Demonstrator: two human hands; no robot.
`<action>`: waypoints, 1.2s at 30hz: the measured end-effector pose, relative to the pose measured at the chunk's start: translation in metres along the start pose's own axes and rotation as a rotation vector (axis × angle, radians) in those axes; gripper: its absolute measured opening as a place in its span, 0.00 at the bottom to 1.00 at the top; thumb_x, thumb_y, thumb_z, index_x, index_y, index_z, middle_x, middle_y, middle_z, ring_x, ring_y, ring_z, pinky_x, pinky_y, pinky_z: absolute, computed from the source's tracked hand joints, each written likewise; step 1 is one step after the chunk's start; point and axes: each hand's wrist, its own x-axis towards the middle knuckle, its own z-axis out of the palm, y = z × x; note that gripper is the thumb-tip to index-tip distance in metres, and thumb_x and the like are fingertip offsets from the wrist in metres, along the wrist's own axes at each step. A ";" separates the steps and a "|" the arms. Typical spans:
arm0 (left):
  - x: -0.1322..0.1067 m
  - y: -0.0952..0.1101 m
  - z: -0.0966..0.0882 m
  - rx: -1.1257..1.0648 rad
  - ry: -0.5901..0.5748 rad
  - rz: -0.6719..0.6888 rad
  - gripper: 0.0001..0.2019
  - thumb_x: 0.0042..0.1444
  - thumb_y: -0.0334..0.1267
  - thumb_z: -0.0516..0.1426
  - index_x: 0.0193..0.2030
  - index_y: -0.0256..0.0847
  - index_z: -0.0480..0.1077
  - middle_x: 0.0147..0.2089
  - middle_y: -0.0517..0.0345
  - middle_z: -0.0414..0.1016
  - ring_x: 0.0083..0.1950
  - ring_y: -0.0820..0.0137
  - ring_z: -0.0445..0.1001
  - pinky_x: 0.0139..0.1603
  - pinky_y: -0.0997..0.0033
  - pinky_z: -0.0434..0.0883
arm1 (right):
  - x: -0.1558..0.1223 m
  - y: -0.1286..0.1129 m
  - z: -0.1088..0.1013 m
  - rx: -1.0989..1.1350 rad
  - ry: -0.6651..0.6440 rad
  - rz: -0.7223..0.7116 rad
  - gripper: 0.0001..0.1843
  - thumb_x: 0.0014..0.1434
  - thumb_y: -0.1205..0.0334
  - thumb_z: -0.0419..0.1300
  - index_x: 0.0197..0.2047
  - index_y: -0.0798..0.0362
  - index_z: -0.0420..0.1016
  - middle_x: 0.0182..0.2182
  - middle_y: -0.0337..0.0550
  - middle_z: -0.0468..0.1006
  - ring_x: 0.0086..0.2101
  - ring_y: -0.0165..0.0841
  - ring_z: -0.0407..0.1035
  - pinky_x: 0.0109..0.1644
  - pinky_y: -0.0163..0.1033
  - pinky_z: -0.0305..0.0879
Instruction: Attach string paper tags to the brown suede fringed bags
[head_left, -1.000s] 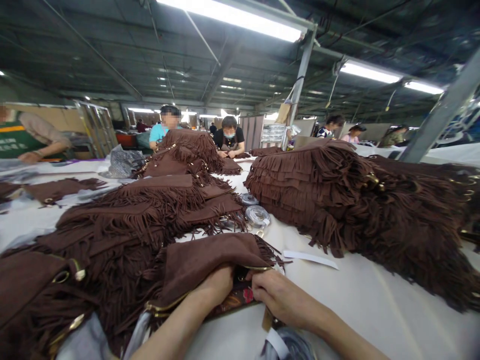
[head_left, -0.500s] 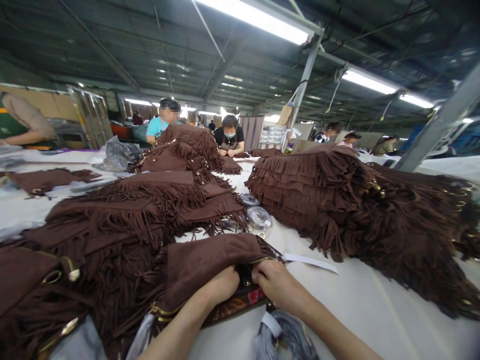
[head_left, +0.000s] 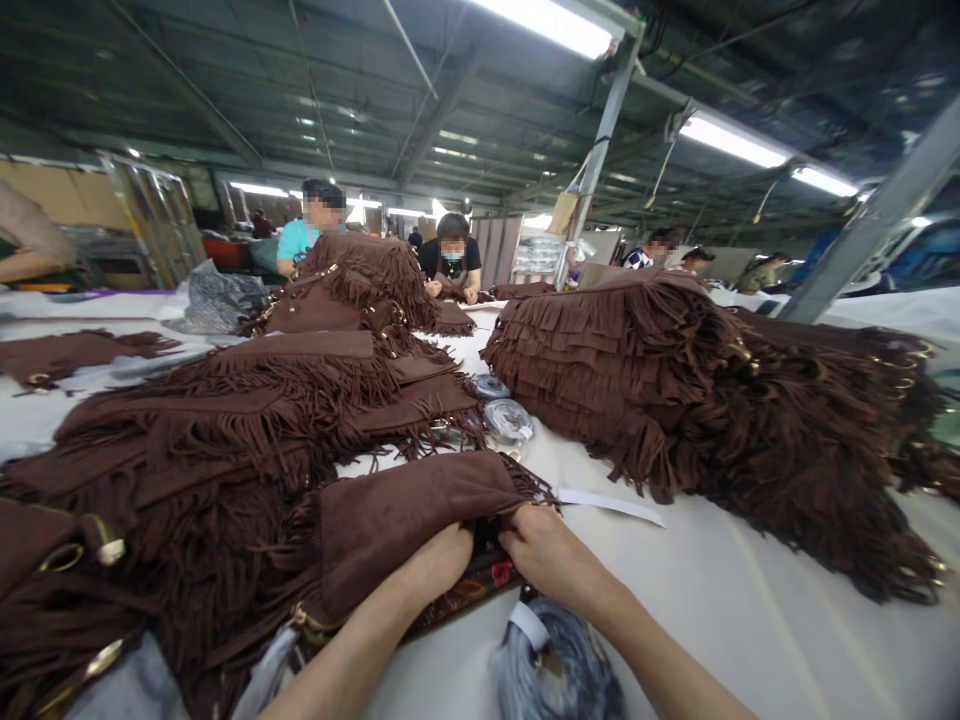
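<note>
A brown suede fringed bag (head_left: 405, 510) lies open-mouthed on the white table, just in front of me. My left hand (head_left: 439, 560) and my right hand (head_left: 544, 550) both grip the bag's open top edge, fingers tucked into the opening, where a patterned red-and-dark lining (head_left: 480, 585) shows. Below my right wrist lies a clear plastic packet holding a coiled strap (head_left: 555, 670).
Piles of the same brown fringed bags lie at left (head_left: 247, 420) and at right (head_left: 697, 390). Plastic-wrapped coils (head_left: 510, 420) and a white paper strip (head_left: 611, 505) lie between them. Several people work at the far end. A slanted steel post (head_left: 877, 215) stands at right.
My view has tilted down and shifted a little. Both hands have slid slightly up along the bag's opening, and the strap packet under my right wrist shows more fully.
</note>
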 end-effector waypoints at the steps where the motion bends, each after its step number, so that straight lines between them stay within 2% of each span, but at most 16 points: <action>1: 0.001 0.001 0.000 0.000 -0.007 0.011 0.24 0.58 0.31 0.43 0.56 0.41 0.73 0.55 0.52 0.78 0.59 0.57 0.70 0.68 0.58 0.57 | 0.000 -0.001 0.000 0.008 0.013 -0.002 0.18 0.54 0.78 0.53 0.40 0.53 0.79 0.40 0.47 0.82 0.44 0.40 0.73 0.52 0.38 0.64; 5: 0.002 0.005 0.002 0.001 0.009 0.060 0.25 0.58 0.30 0.42 0.56 0.42 0.72 0.55 0.53 0.78 0.61 0.60 0.68 0.68 0.60 0.55 | -0.001 0.000 0.005 0.041 0.053 -0.003 0.22 0.55 0.79 0.51 0.45 0.53 0.79 0.45 0.49 0.81 0.45 0.39 0.74 0.51 0.38 0.65; 10: 0.001 0.010 0.000 -0.041 0.058 0.087 0.23 0.57 0.32 0.44 0.54 0.42 0.73 0.55 0.55 0.77 0.61 0.59 0.68 0.68 0.59 0.57 | 0.000 0.010 0.014 0.073 0.106 0.009 0.18 0.57 0.77 0.53 0.46 0.58 0.79 0.45 0.56 0.81 0.48 0.44 0.73 0.51 0.42 0.65; 19: 0.004 0.005 0.004 -0.115 0.180 0.034 0.19 0.54 0.38 0.54 0.51 0.45 0.76 0.52 0.55 0.80 0.63 0.55 0.67 0.67 0.57 0.57 | 0.000 0.017 0.024 0.171 0.154 -0.018 0.18 0.58 0.73 0.53 0.47 0.52 0.78 0.46 0.52 0.80 0.51 0.44 0.70 0.55 0.47 0.63; 23: 0.002 0.007 0.003 -0.088 0.217 0.054 0.18 0.52 0.38 0.55 0.50 0.45 0.77 0.49 0.55 0.81 0.61 0.55 0.68 0.66 0.57 0.59 | -0.001 0.012 0.016 0.233 0.133 -0.055 0.15 0.57 0.71 0.52 0.42 0.51 0.77 0.44 0.50 0.79 0.51 0.45 0.68 0.57 0.48 0.60; 25: -0.001 0.013 -0.002 -0.115 0.214 0.068 0.18 0.51 0.37 0.55 0.49 0.44 0.78 0.47 0.55 0.81 0.59 0.55 0.70 0.65 0.57 0.61 | -0.005 0.008 0.005 0.272 0.094 -0.087 0.10 0.55 0.69 0.54 0.36 0.52 0.76 0.39 0.48 0.79 0.46 0.44 0.70 0.52 0.46 0.63; 27: -0.006 0.020 -0.011 -0.190 0.157 0.049 0.18 0.52 0.36 0.53 0.48 0.43 0.78 0.44 0.56 0.82 0.56 0.56 0.72 0.64 0.58 0.63 | -0.011 0.006 -0.007 0.310 0.033 -0.112 0.05 0.54 0.65 0.56 0.29 0.52 0.72 0.29 0.43 0.77 0.34 0.39 0.71 0.40 0.41 0.66; 28: -0.010 0.024 -0.015 -0.215 0.097 0.033 0.18 0.54 0.36 0.51 0.47 0.42 0.78 0.44 0.56 0.82 0.55 0.57 0.73 0.63 0.59 0.64 | -0.013 0.006 -0.013 0.353 -0.012 -0.115 0.06 0.55 0.62 0.56 0.27 0.51 0.70 0.24 0.40 0.73 0.27 0.35 0.68 0.31 0.37 0.64; 30: -0.018 0.032 -0.023 -0.128 -0.019 0.013 0.18 0.56 0.35 0.48 0.46 0.41 0.77 0.44 0.56 0.81 0.53 0.60 0.74 0.60 0.61 0.67 | -0.016 0.006 -0.020 0.574 -0.098 -0.095 0.12 0.58 0.54 0.57 0.27 0.51 0.66 0.18 0.33 0.67 0.16 0.27 0.56 0.19 0.31 0.53; 32: -0.029 0.041 -0.026 0.080 -0.066 0.015 0.17 0.58 0.34 0.48 0.43 0.40 0.77 0.45 0.53 0.80 0.52 0.58 0.74 0.59 0.60 0.67 | -0.016 0.007 -0.021 0.887 -0.163 -0.059 0.19 0.57 0.45 0.61 0.29 0.51 0.63 0.17 0.29 0.64 0.13 0.22 0.47 0.15 0.29 0.42; 34: -0.038 0.051 -0.024 0.367 -0.059 0.017 0.16 0.58 0.30 0.47 0.41 0.38 0.76 0.46 0.47 0.79 0.50 0.55 0.74 0.58 0.54 0.65 | -0.014 0.007 -0.017 1.087 -0.189 -0.034 0.24 0.54 0.41 0.66 0.29 0.51 0.63 0.17 0.28 0.64 0.13 0.20 0.45 0.14 0.28 0.39; 36: -0.046 0.063 -0.019 0.622 -0.076 0.021 0.17 0.55 0.24 0.47 0.44 0.37 0.75 0.49 0.42 0.76 0.51 0.51 0.73 0.56 0.50 0.66 | -0.011 0.006 -0.011 1.098 -0.191 -0.030 0.25 0.54 0.40 0.67 0.29 0.52 0.63 0.18 0.29 0.66 0.13 0.20 0.47 0.14 0.28 0.39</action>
